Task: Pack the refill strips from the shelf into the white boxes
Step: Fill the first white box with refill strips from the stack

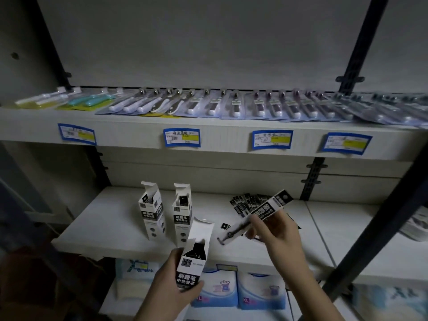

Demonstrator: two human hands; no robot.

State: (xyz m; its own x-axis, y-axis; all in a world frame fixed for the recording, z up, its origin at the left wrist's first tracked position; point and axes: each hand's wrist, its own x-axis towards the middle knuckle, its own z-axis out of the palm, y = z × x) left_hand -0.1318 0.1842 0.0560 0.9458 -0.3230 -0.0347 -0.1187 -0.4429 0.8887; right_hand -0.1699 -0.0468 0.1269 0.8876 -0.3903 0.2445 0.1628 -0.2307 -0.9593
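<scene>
My left hand (172, 283) grips a white box (194, 256) with black lettering, its top flap open, in front of the middle shelf's edge. My right hand (273, 230) pinches a long black-and-white refill strip (257, 216) that slants from upper right down to lower left, its lower end close to the held box. Several more refill strips (247, 203) lie fanned on the shelf behind the right hand. Two other white boxes (151, 212) (183, 210) stand upright with flaps open on the middle shelf (111, 223).
The upper shelf (220, 133) carries a row of blister-packed items and blue price tags. Blue and white packages (261, 290) sit on the lower shelf. Dark shelf posts (375, 230) rise on the right. A small black-and-white piece (225, 226) lies on the shelf.
</scene>
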